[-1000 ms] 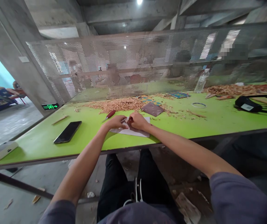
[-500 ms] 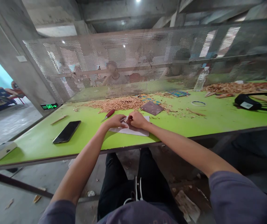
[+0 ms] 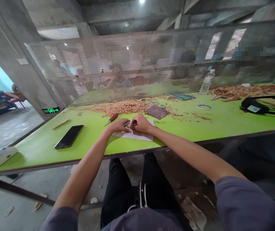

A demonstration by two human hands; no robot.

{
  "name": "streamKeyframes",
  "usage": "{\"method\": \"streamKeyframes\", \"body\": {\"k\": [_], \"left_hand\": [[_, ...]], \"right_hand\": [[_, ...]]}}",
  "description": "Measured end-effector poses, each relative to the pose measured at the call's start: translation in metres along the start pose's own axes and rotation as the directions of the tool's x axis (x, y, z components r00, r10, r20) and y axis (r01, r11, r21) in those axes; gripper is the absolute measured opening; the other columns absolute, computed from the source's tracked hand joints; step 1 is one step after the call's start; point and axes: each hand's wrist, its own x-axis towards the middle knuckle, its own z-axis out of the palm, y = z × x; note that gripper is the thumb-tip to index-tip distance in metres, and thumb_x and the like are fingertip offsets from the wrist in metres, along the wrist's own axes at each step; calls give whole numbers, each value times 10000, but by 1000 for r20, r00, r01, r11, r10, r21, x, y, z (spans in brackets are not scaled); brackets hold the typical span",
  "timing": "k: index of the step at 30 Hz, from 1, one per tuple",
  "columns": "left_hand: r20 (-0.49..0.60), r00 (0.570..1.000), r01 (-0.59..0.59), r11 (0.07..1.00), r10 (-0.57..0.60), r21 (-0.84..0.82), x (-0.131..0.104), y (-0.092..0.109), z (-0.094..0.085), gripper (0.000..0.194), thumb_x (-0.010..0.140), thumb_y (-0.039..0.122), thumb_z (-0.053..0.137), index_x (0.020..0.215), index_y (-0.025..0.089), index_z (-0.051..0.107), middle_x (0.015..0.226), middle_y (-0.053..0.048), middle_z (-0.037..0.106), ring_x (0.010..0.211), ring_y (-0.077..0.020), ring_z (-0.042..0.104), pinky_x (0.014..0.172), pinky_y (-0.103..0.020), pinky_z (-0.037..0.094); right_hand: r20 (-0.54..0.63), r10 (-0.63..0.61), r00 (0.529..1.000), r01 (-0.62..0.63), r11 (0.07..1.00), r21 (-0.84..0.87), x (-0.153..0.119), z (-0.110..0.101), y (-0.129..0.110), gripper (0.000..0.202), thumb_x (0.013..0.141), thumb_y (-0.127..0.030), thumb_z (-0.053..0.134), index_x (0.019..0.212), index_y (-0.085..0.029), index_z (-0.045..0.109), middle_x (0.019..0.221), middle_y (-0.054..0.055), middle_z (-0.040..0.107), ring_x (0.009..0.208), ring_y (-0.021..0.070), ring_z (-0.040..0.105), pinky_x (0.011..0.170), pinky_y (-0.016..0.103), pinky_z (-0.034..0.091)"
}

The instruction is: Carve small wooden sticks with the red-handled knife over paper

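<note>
A white sheet (image 3: 142,135) lies on the green table near its front edge, partly hidden under both hands. Over its left part, my left hand (image 3: 120,125) rests with thumb and fingers apart around a small, unclear bit. My right hand (image 3: 141,124) is closed just beside it, fingers curled; what it pinches is too small to make out. A red-handled tool (image 3: 113,117) with a metal tip lies beyond my left hand. Behind my right hand sits a flat brownish square (image 3: 156,111).
Wood shavings (image 3: 123,107) are heaped along the perforated screen (image 3: 128,64). A black phone (image 3: 69,136) and a white box (image 3: 1,156) lie left. To the right are a ring (image 3: 204,107), a clear bottle (image 3: 207,82) and a black strapped object (image 3: 255,105). People show behind the screen.
</note>
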Motion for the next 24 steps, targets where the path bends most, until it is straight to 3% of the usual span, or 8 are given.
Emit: {"method": "streamKeyframes", "body": {"k": [4, 8, 12, 15, 19, 22, 24], "left_hand": [[1, 1000, -3, 1000, 3, 6, 0, -1, 0, 652, 750, 572, 747, 1250, 165, 647, 1255, -108, 699, 1132, -313, 643, 928, -340, 473], [-10, 1000, -1, 1000, 1, 2, 1, -2, 1, 642, 737, 575, 757, 1227, 171, 660, 1245, -106, 701, 1139, -323, 641, 918, -341, 474], [-12, 1000, -9, 1000, 9, -10, 0, -2, 1, 668, 739, 595, 753, 1253, 179, 652, 1239, -103, 707, 1109, -315, 645, 904, -339, 469], [3, 1000, 4, 1000, -4, -17, 0, 0, 0, 638, 740, 575, 753, 1231, 178, 658, 1229, -98, 710, 1098, -315, 645, 900, -345, 468], [-3, 1000, 2, 1000, -2, -5, -1, 1, -1, 671, 736, 580, 752, 1252, 163, 650, 1246, -111, 701, 1118, -321, 641, 912, -348, 464], [5, 1000, -1, 1000, 1, -24, -1, 1, -1, 665, 740, 584, 748, 1242, 159, 653, 1246, -113, 701, 1120, -317, 644, 922, -345, 469], [5, 1000, -6, 1000, 6, -26, 0, 0, 0, 673, 736, 585, 750, 1244, 153, 653, 1246, -117, 700, 1119, -316, 647, 925, -345, 471]], "right_hand": [[-72, 45, 996, -49, 997, -61, 0, 3, 2, 149, 829, -202, 629, 863, -117, 745, 928, 128, 741, 859, 215, 642, 740, 274, 401], [13, -20, 1000, 20, 1000, 15, 1, 4, 6, 134, 846, -224, 643, 874, -143, 745, 886, 89, 743, 806, 192, 635, 715, 261, 399], [-51, 35, 998, -39, 996, -82, 1, 3, 5, 126, 808, -175, 646, 865, -116, 742, 926, 131, 739, 862, 219, 637, 732, 276, 400], [10, -32, 999, 32, 999, -8, 1, 3, 3, 130, 817, -186, 645, 876, -138, 751, 895, 94, 743, 834, 201, 638, 731, 263, 404], [-65, 33, 997, -38, 997, -70, 1, 3, 4, 141, 812, -189, 643, 874, -113, 746, 929, 132, 742, 854, 217, 639, 731, 273, 402], [16, -26, 1000, 26, 1000, 3, 1, 2, 4, 141, 829, -209, 645, 881, -136, 754, 897, 95, 748, 818, 195, 642, 716, 257, 402], [21, -6, 1000, 5, 1000, 2, 1, 1, 3, 144, 838, -215, 642, 874, -134, 756, 887, 97, 748, 812, 194, 644, 710, 257, 400]]}}
